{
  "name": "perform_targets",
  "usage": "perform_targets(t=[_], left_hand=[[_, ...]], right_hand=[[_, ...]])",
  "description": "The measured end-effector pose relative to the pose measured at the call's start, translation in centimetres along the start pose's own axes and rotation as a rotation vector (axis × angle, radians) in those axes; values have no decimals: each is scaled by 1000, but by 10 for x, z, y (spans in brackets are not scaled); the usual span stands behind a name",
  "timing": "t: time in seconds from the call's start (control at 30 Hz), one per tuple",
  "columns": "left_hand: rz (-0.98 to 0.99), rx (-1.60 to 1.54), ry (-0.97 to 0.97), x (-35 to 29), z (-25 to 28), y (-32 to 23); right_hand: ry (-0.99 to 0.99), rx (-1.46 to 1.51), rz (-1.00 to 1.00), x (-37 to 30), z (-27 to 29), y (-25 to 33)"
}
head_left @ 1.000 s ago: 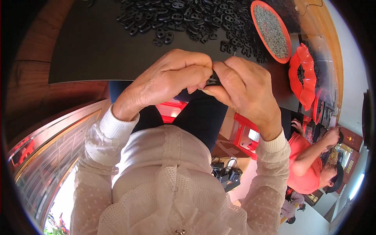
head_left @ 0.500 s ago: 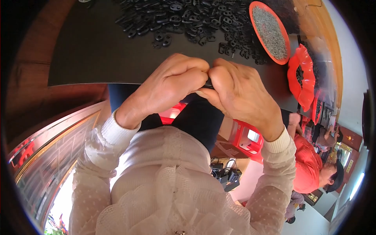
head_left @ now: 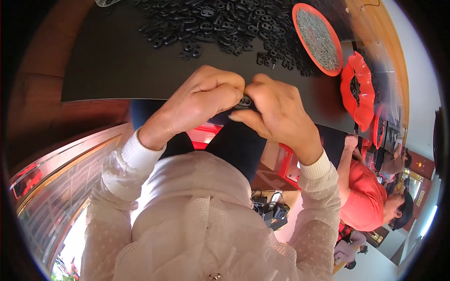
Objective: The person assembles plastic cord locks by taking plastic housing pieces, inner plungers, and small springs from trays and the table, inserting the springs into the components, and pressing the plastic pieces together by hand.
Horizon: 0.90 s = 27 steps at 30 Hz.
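Between my two hands, just over the table's near edge, is a small black plastic cord lock (head_left: 243,101) with holes in its face. My left hand (head_left: 206,93) is closed in a fist and pinches the piece's left side. Curled fingers and the thumb of my right hand (head_left: 280,110) grip it from the right, so much of it is covered. Beyond my hands lies a wide pile of similar black two-hole parts (head_left: 211,23), with several loose ones along its near side.
A red oval plate (head_left: 336,73) of small silvery metal pieces lies at the far right of the dark table (head_left: 117,65). Beside it stands a red wavy-rimmed bowl (head_left: 347,89) holding black parts. A person in a red shirt (head_left: 363,196) sits at my right.
My right hand has shifted slightly left and its thumb has spread lower. More of the cord lock's face now shows between my hands.
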<state>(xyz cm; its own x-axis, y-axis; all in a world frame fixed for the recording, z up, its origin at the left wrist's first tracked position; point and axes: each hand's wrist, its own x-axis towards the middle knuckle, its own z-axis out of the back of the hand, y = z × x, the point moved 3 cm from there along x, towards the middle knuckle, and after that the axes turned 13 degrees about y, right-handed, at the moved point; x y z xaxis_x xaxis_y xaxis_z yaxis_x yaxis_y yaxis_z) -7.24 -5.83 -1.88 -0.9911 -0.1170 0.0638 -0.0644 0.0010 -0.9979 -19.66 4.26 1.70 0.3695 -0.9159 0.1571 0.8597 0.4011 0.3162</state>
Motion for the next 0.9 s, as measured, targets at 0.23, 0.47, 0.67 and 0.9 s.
perform_targets(t=[0.23,0.47,0.67,0.9], left_hand=[[-44,34,-50,-2,0,1],[15,18,16,2,2,-2],[25,-99,-39,2,-4,-3],[11,-66,4,2,-5,0]], right_hand=[[-118,74,-89,-9,2,4],[-180,-13,-51,-4,-3,9],[-145,257,-216,-7,-1,9],[-300,490,-530,-40,29,-2]])
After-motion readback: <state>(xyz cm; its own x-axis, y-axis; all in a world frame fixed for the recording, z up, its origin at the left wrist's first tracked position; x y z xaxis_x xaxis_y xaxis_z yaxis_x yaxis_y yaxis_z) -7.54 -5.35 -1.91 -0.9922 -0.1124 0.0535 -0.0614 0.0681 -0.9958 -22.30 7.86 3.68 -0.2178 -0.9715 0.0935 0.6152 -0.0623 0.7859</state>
